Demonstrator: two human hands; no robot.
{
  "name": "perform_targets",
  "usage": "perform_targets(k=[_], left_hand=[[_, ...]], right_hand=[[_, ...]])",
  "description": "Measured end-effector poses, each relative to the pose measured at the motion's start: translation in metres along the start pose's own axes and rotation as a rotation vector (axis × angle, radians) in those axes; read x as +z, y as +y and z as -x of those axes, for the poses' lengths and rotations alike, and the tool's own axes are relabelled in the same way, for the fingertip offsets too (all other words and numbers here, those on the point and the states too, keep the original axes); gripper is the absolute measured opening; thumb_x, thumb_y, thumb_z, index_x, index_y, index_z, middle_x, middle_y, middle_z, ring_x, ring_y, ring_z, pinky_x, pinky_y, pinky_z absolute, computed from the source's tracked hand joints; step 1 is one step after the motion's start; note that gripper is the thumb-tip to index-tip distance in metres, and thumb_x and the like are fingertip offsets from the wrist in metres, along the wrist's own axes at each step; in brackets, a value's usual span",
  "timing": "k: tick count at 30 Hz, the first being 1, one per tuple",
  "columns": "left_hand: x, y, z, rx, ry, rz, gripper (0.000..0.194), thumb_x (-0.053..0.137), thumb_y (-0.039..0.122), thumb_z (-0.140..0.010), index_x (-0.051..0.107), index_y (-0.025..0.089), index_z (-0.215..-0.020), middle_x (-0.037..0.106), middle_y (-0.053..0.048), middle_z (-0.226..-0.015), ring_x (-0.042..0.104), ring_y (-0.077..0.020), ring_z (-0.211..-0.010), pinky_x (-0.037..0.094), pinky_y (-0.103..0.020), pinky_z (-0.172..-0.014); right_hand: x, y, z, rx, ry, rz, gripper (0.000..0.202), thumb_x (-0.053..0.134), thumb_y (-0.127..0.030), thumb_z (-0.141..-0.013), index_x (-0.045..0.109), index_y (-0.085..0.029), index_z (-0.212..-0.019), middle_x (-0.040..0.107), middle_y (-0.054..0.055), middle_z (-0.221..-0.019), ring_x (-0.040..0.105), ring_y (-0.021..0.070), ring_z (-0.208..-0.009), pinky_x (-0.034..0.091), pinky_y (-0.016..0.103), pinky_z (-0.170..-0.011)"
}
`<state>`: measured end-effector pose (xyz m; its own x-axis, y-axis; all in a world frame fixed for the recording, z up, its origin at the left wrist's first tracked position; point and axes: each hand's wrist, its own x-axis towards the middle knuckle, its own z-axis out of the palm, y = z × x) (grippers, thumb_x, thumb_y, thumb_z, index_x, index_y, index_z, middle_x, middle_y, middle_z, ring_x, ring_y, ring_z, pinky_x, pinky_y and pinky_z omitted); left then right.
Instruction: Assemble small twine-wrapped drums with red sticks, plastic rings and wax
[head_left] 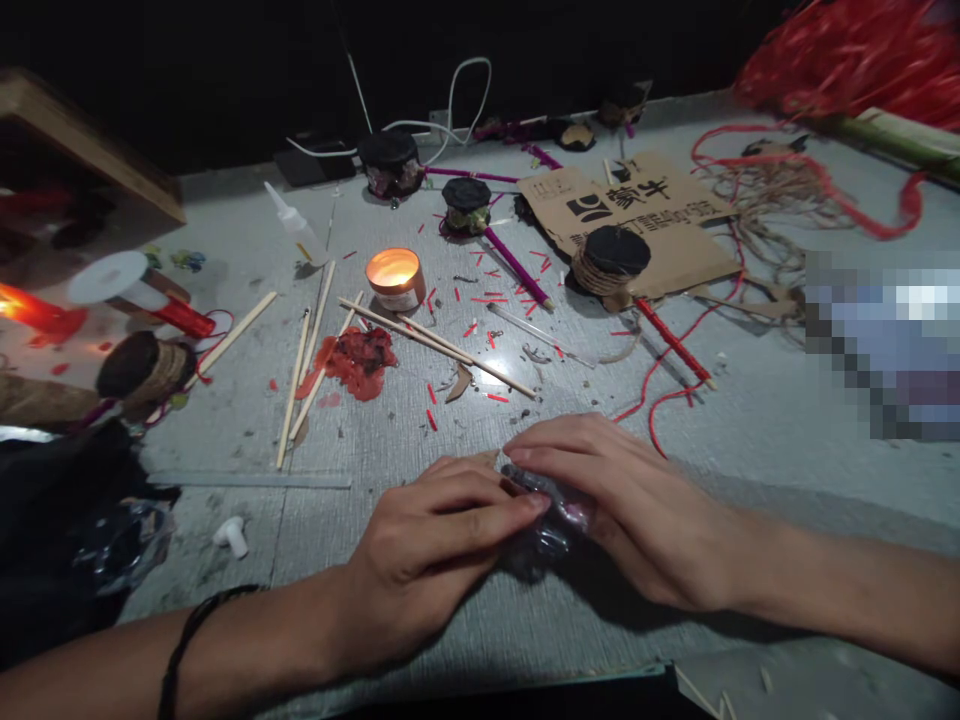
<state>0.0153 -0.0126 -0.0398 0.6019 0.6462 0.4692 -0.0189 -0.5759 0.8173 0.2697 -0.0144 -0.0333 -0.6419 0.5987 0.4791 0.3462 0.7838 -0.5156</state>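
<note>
My left hand (457,530) and my right hand (645,510) meet over the near middle of the table, closed around a small dark bundle in shiny clear plastic (551,535). The left thumb and fingers press on its left side. My right fingers arch over its top and right side, hiding much of it. Beyond the hands lie wooden chopsticks (480,355), and short red bits are scattered about. A drum-like piece with a black top and twine-wrapped side (611,260) has a red-wrapped stick (675,340).
A lit candle in a tin (394,278) burns mid-table beside spilled red wax (352,360). Another flame glows at far left, near a white spool (120,278). Flattened cardboard (652,220), tangled twine (772,200) and red cord lie right. A dropper bottle (296,225) stands at the back.
</note>
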Motion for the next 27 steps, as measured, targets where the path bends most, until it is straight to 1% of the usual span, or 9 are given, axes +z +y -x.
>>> perform_targets(k=[5, 8, 12, 21, 27], left_hand=[[-0.0001, 0.0000, -0.0005, 0.002, -0.002, 0.009, 0.053, 0.071, 0.004, -0.099, 0.068, 0.027, -0.147, 0.081, -0.010, -0.111, 0.076, -0.0226, -0.107, 0.066, -0.043, -0.098], [-0.0001, -0.0007, 0.0000, 0.005, -0.002, 0.016, 0.055, 0.071, 0.003, -0.098, 0.067, 0.027, -0.148, 0.080, -0.010, -0.111, 0.076, -0.0226, -0.108, 0.066, -0.043, -0.098], [-0.0006, -0.0011, 0.0003, 0.006, -0.008, 0.014, 0.059, 0.071, 0.003, -0.098, 0.065, 0.029, -0.150, 0.080, -0.010, -0.113, 0.075, -0.0224, -0.109, 0.066, -0.043, -0.099], [-0.0001, -0.0012, 0.0010, 0.004, -0.003, 0.005, 0.051, 0.071, 0.004, -0.099, 0.068, 0.025, -0.146, 0.080, -0.011, -0.111, 0.075, -0.0216, -0.108, 0.066, -0.042, -0.099], [0.0000, -0.0023, 0.0018, 0.005, -0.006, 0.019, 0.052, 0.072, 0.001, -0.097, 0.069, 0.023, -0.144, 0.080, -0.011, -0.111, 0.075, -0.0226, -0.108, 0.066, -0.043, -0.098]], right_hand=[[0.0016, 0.0007, 0.0013, 0.002, 0.020, -0.017, 0.043, 0.047, -0.008, -0.101, 0.054, -0.011, -0.143, 0.070, 0.018, -0.130, 0.067, 0.0261, -0.125, 0.058, 0.042, -0.105], [0.0017, 0.0008, 0.0016, -0.001, 0.008, -0.020, 0.042, 0.048, -0.008, -0.101, 0.054, -0.010, -0.143, 0.070, 0.018, -0.131, 0.066, 0.0263, -0.125, 0.058, 0.042, -0.106], [0.0008, 0.0005, 0.0014, 0.001, -0.001, -0.020, 0.042, 0.047, -0.008, -0.102, 0.053, -0.011, -0.144, 0.070, 0.018, -0.132, 0.066, 0.0265, -0.125, 0.058, 0.043, -0.106], [0.0010, 0.0015, 0.0028, 0.008, -0.016, -0.055, 0.041, 0.048, -0.010, -0.105, 0.051, -0.011, -0.145, 0.067, 0.018, -0.133, 0.062, 0.0255, -0.126, 0.054, 0.041, -0.109], [0.0034, 0.0035, 0.0038, 0.013, -0.022, -0.066, 0.044, 0.048, -0.008, -0.103, 0.050, -0.011, -0.147, 0.065, 0.017, -0.136, 0.060, 0.0259, -0.128, 0.052, 0.041, -0.111]])
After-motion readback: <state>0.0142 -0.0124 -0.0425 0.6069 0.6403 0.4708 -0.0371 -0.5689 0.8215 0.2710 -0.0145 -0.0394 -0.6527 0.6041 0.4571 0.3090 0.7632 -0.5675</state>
